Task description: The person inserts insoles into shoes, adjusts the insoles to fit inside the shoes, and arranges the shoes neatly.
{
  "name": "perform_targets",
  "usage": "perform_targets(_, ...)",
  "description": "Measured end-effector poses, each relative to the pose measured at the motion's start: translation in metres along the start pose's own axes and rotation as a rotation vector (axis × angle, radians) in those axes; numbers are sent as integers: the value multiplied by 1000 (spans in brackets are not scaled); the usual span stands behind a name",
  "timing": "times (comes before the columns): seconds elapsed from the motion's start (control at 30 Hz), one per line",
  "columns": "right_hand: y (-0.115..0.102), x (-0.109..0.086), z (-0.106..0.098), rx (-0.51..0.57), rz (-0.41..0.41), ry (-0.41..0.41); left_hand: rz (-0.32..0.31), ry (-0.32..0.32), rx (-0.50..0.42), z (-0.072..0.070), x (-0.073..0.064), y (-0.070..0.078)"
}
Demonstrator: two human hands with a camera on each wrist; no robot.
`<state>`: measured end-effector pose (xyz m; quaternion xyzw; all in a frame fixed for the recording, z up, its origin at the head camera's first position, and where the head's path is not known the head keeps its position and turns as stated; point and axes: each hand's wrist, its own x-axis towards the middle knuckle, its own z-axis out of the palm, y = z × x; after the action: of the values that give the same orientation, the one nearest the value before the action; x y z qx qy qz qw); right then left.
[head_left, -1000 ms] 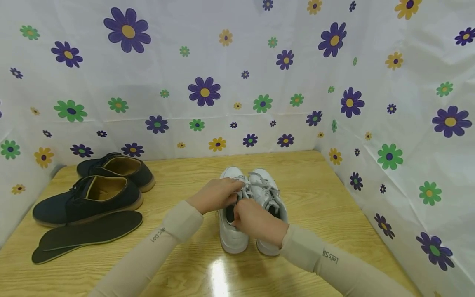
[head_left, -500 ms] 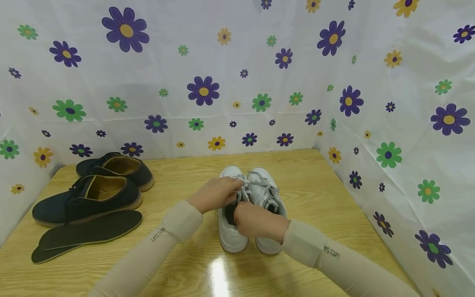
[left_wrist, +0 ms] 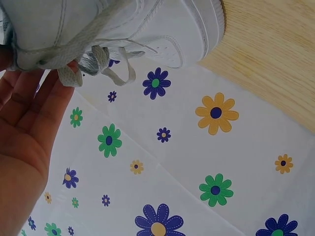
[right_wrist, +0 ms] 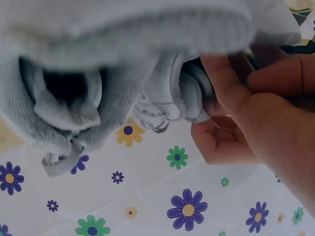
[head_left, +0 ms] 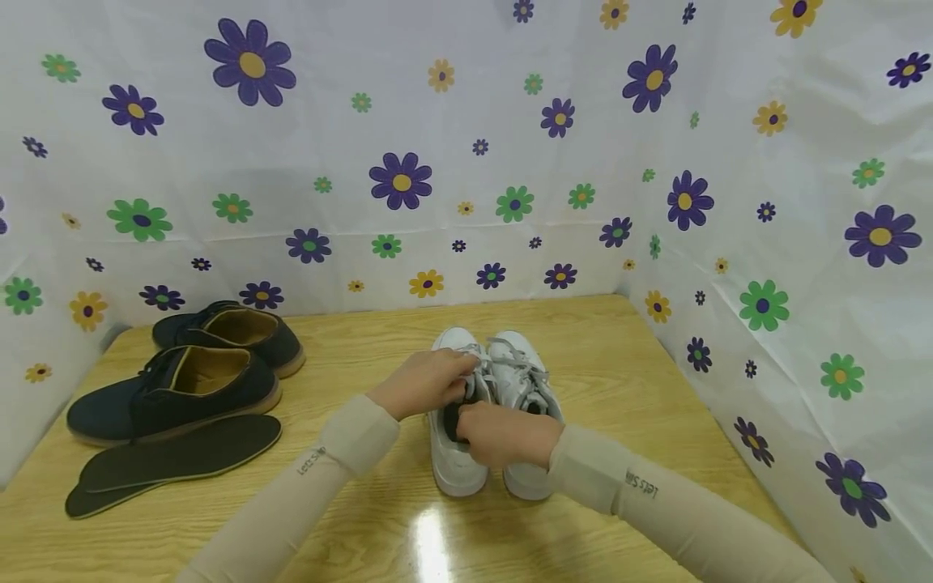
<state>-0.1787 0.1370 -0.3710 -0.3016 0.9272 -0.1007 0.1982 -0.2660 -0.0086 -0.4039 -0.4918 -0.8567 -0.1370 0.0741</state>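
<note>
On my head feed, the left white sneaker (head_left: 457, 465) lay directly under both hands, toe pointing away from the person, right up against the work. The left hand (head_left: 419, 385) had come to the front of its opening from the left; on the left wrist feed I saw the thumb on one side of the upper and the fingers on the other, pinching it near the tongue, with a pale lace (left_wrist: 76, 42) just beside them. The right hand (head_left: 503, 437) reached across from the right, its fingers curled and at the dark opening behind the left hand. I could not tell whether they held anything in there. Beneath the right hand, close alongside, stood the right white sneaker (head_left: 514, 387), its heel partly covered. Well apart on the left of the wooden table (head_left: 328, 526), I had two dark insoles (head_left: 182, 449), one overlapping the other, just in front of a pair of dark blue shoes (head_left: 98, 409). A flowered sheet (head_left: 321, 129) hung behind.
</note>
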Motion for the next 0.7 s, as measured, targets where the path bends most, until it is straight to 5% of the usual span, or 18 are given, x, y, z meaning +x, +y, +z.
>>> perform_targets(0.3, 3, 2, -3, -364, 29, 86, -3, -4, -2, 1, 0, -2)
perform_targets(0.7, 0, 15, 2, -444, 153, -82, 9, 8, 17, 5, -2, -4)
